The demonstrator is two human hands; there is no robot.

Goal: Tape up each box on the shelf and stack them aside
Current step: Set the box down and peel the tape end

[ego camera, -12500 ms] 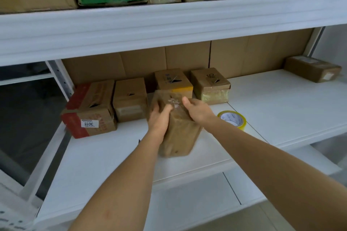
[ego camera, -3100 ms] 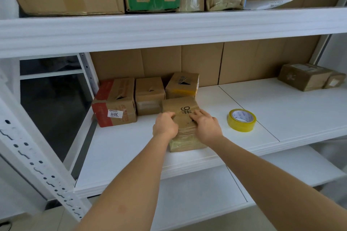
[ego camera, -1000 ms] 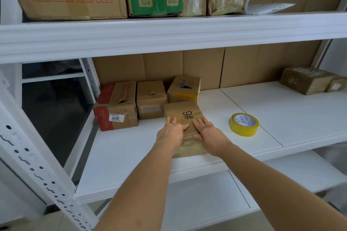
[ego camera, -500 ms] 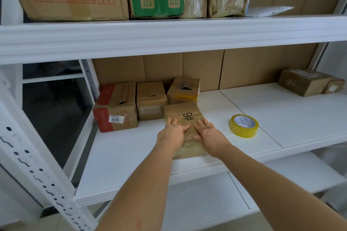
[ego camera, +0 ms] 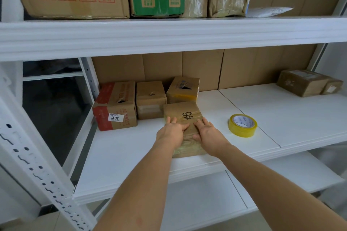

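The white shelf [ego camera: 281,118] carries everything here, with a fuller shelf above it. At its back left a red-and-brown carton [ego camera: 115,106] stands by the upright, a plain brown box [ego camera: 150,99] touching its right side, and a box with yellow tape [ego camera: 183,89] next along. Two taped parcels [ego camera: 304,82] sit at the far right back corner. The box marked 9# [ego camera: 183,112] lies near the front edge, just in front of the yellow-taped one. The left hand [ego camera: 171,132] and the right hand [ego camera: 207,133] both lie flat on its top, fingers straight, pressing down side by side. A roll of yellow tape [ego camera: 242,125] lies flat near the box's right, apart from it
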